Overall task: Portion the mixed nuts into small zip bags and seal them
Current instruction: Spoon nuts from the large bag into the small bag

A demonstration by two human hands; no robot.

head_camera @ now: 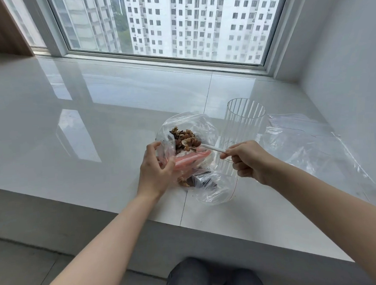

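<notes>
A clear plastic bag point(203, 123) holding mixed nuts point(185, 137) stands on the white sill near its front edge. My left hand point(155, 170) grips the bag's near rim and holds the mouth wide. My right hand point(247, 159) pinches the handle of a white spoon point(209, 148), whose bowl lies among the nuts inside the bag. A small zip bag point(214, 187) with a red line along one edge lies in front of the big bag, with a few nuts and dark pieces inside. A pink strip point(191, 161) shows through the plastic beside my left thumb.
A tall clear ribbed glass point(245, 125) stands just right of the nut bag, behind my right hand. Several empty flat zip bags point(310, 139) lie on the sill to the right. The sill's front edge point(98, 201) drops to the floor. A window lies behind.
</notes>
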